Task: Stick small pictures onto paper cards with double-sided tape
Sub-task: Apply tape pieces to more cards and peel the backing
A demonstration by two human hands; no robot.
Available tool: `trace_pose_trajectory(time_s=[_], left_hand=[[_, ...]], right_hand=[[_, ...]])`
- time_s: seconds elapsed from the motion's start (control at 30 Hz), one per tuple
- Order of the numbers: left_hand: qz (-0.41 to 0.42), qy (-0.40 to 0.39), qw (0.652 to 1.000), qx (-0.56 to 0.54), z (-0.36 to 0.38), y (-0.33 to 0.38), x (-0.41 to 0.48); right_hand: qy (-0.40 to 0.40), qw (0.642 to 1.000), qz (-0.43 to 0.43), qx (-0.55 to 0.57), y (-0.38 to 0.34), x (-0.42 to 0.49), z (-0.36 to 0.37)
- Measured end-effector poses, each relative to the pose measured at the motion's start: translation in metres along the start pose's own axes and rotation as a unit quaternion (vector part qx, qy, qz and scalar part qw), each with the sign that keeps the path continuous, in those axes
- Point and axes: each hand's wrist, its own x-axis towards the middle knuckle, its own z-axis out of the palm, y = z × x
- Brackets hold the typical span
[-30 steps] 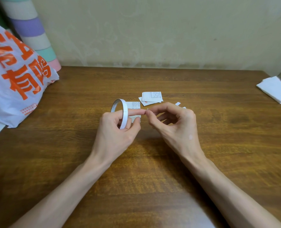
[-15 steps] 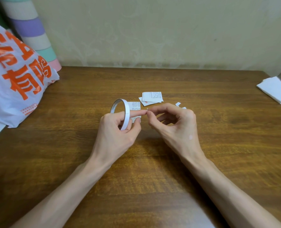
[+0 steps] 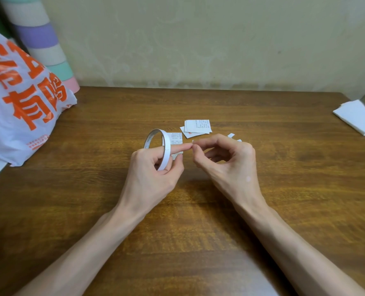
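I'm seeing little change vs 0.5 s ago: left hand (image 3: 151, 174) still gripping tape roll (image 3: 163, 146) mid-table (image 3: 284, 189), right hand (image 3: 224, 161) still pinching its tape end.

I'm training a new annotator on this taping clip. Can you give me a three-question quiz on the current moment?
1. True or false: the tape roll lies flat on the table.
2. Which hand has its index finger through the roll? A) left hand B) right hand C) neither
3. Fill in: the white plastic bag with orange print sits at the table's ____ edge.

Key:
1. False. The left hand holds it upright, above the table.
2. A. The right hand's fingertips pinch at the left index fingertip; the tape end there is too small to make out.
3. Left.
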Motion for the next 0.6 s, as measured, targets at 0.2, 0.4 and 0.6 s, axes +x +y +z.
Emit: trace_pose_trajectory(time_s=[0.2,0.4,0.6], left_hand=[[-0.004,-0.003,1.000,-0.004,-0.0002,-0.0014,0.0002],[-0.010,-0.010,1.000,-0.027,-0.0007,-0.0002,0.0026],[-0.016,-0.015,0.999,-0.049,-0.0015,-0.0005,0.0020]], right_hand=[[0.006,1.000,0.008,0.007,0.0000,0.0006,0.0007],[-0.001,0.999,0.027,0.044,-0.0006,0.0014,0.0006],[-0.012,0.986,0.085,0.142,-0.0034,0.0034,-0.0001]])
